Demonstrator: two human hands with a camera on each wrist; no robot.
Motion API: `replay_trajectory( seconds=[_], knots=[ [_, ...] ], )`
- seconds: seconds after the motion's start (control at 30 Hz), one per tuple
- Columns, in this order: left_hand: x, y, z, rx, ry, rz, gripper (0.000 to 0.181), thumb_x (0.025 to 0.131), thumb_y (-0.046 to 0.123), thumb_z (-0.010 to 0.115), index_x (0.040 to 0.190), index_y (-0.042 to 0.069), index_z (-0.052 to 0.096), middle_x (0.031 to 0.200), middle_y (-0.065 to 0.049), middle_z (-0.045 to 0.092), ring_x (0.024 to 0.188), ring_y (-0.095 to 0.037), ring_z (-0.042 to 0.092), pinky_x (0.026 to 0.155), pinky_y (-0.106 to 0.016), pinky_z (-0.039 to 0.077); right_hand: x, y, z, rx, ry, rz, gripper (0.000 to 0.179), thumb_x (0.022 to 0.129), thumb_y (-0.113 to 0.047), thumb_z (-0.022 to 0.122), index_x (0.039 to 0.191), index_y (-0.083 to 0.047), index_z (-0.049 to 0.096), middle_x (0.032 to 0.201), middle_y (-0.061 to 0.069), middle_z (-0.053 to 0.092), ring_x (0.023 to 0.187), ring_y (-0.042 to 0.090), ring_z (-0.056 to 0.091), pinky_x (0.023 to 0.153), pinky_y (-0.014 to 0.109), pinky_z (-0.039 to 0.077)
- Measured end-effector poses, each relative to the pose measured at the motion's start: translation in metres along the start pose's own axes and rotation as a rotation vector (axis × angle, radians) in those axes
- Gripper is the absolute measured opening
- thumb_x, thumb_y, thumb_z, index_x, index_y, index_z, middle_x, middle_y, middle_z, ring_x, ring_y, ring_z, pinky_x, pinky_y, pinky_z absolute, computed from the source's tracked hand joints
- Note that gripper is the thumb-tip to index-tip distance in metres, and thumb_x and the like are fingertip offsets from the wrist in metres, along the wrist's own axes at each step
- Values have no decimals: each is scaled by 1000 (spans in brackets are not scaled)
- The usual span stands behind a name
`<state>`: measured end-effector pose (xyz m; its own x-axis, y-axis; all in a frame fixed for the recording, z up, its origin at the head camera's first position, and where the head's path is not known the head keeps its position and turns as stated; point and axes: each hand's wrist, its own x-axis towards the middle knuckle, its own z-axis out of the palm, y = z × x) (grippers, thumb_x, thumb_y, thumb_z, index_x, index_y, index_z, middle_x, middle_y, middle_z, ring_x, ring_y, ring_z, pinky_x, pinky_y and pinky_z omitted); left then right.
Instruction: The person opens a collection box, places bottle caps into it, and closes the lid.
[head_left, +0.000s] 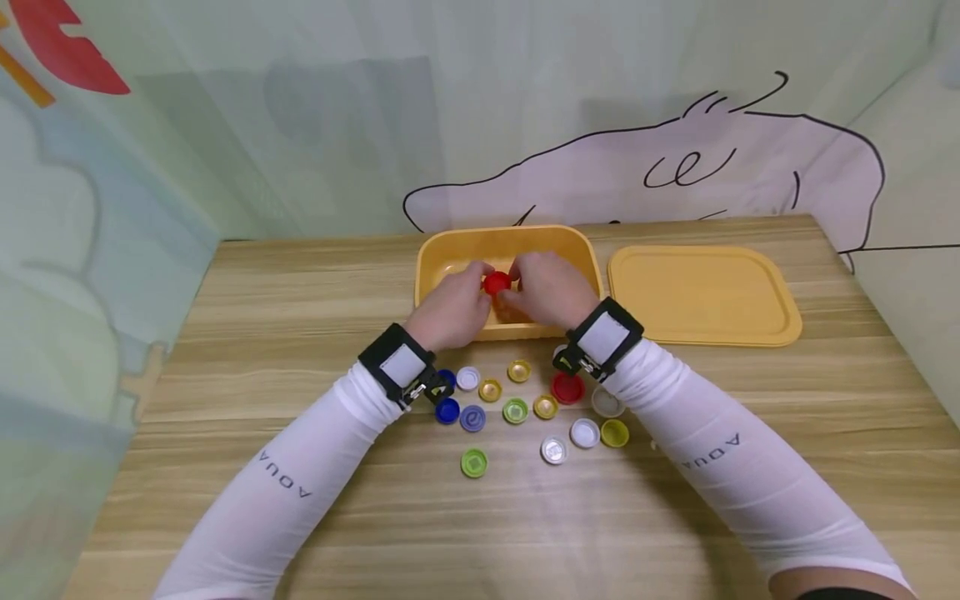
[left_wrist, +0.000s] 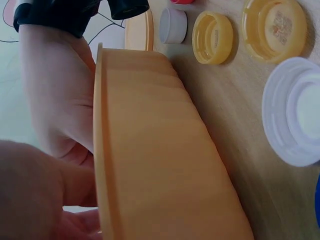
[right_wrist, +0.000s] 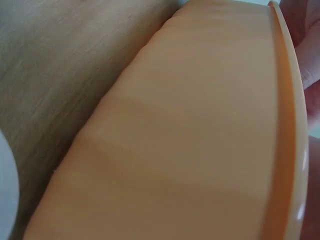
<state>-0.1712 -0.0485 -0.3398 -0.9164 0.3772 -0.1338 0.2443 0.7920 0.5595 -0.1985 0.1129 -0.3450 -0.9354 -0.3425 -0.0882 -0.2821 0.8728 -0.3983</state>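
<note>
Over the yellow-orange plastic box (head_left: 432, 260), a red bottle cap (head_left: 497, 283) is held between both hands. My left hand (head_left: 453, 307) pinches the cap at its left side. From the right, the right hand (head_left: 553, 287) pinches the same cap with thumb and finger. In the left wrist view the box's wall (left_wrist: 145, 140) hides most of the fingers and the cap. The right wrist view shows mainly the box's outer wall (right_wrist: 190, 115), with parts of a hand past the rim.
Several loose bottle caps lie in front of the box, among them a large red cap (head_left: 567, 388), a green cap (head_left: 474, 462), a blue cap (head_left: 447, 411) and a white cap (head_left: 584, 432). A flat yellow-orange lid (head_left: 705, 296) lies right of the box.
</note>
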Motion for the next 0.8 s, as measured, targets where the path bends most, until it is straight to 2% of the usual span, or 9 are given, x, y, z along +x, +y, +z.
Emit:
replay_trajectory(
  seconds=[0.07, 0.13, 0.27, 0.37, 0.5, 0.63, 0.8],
  knots=[
    [1, 0, 0, 11, -4, -11, 40, 96, 15, 46, 133, 4, 36, 85, -8, 58, 58, -19, 53, 51, -27, 46, 0, 0, 0, 0, -17, 11, 35, 84, -37, 67, 101, -6, 62, 80, 6, 60, 64, 19, 54, 56, 30, 47],
    [1, 0, 0, 29, 17, -20, 41, 96, 17, 46, 133, 4, 36, 96, -11, 60, 66, -18, 54, 57, -26, 48, -1, 1, -1, 4, -29, 20, 37, 84, -38, 66, 104, -6, 61, 84, 6, 60, 66, 19, 54, 58, 30, 47],
    [-2, 3, -5, 58, 96, -5, 42, 95, 19, 49, 134, 6, 39, 126, -11, 51, 96, -18, 50, 84, -32, 48, -8, 0, -7, 18, -23, 19, 38, 84, -37, 64, 107, -7, 60, 86, 5, 60, 68, 19, 53, 59, 31, 47],
    [-9, 6, -9, 66, 128, 13, 41, 94, 21, 51, 132, 8, 42, 127, -9, 50, 106, -19, 46, 93, -36, 45, -15, -2, -13, 16, 0, -9, 37, 84, -36, 64, 108, -8, 61, 86, 4, 59, 69, 19, 52, 60, 30, 47],
    [-22, 10, -12, 75, 176, 45, 36, 93, 24, 54, 124, 9, 47, 114, -5, 52, 97, -14, 46, 84, -30, 48, -27, -9, -19, 4, 38, -79, 37, 83, -36, 66, 106, -8, 61, 86, 4, 59, 71, 18, 51, 61, 30, 47],
    [-40, 11, -15, 62, 226, 122, 23, 92, 21, 55, 112, 10, 51, 99, -3, 50, 84, -12, 43, 71, -25, 47, -45, -17, -23, -6, 77, -164, 35, 82, -37, 69, 104, -11, 62, 85, 3, 61, 71, 15, 50, 61, 28, 47],
    [-66, 12, -17, 37, 219, 200, 14, 91, 18, 55, 104, 10, 53, 88, 2, 48, 73, -10, 43, 62, -24, 46, -71, -27, -24, -31, 110, -278, 31, 82, -36, 69, 101, -12, 62, 83, -1, 60, 71, 12, 48, 62, 27, 46]
  ],
)
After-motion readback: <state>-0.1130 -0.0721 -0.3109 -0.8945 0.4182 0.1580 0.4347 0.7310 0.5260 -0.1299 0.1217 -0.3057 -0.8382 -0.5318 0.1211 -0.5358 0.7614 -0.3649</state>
